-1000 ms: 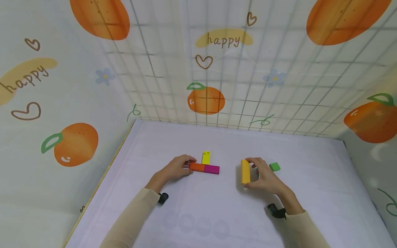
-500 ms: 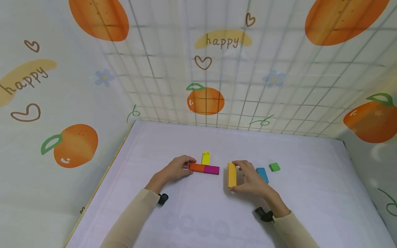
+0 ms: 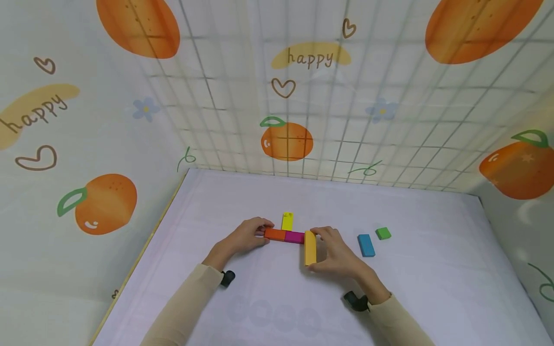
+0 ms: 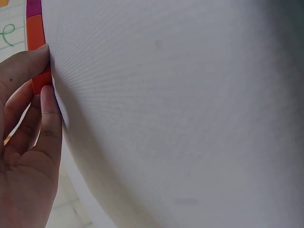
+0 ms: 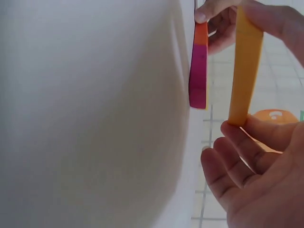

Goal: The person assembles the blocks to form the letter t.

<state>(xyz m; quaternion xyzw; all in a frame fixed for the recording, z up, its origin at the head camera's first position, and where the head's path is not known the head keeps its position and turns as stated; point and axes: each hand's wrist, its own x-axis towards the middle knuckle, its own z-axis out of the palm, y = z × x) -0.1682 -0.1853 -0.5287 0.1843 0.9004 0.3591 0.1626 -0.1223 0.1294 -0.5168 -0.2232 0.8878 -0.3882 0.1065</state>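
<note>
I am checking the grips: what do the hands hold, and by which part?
The right hand pinches the yellow block by its two ends. The left hand holds the orange block at its left end.

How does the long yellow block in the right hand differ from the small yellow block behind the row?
The long yellow block is a deeper, orange-tinted yellow; the small yellow block is a paler lemon yellow. The long block is clearly longer. The right hand holds the long block by its ends, at the magenta block; no hand touches the small one, which lies flat behind the row. Both point away from the person and are plain rectangular blocks.
</note>
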